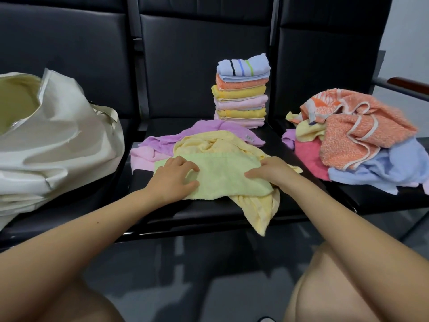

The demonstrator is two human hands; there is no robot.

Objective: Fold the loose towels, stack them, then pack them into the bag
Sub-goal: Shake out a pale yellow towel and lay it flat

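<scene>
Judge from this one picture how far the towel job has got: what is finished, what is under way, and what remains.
Done: a neat stack of folded towels stands at the back of the middle seat. Under way: the left hand and right hand press flat on a light green towel, mid-fold, over loose yellow and purple ones. Left: the unfolded heap on the right seat, and all packing; the cream bag gapes open, apparently without towels.
</scene>
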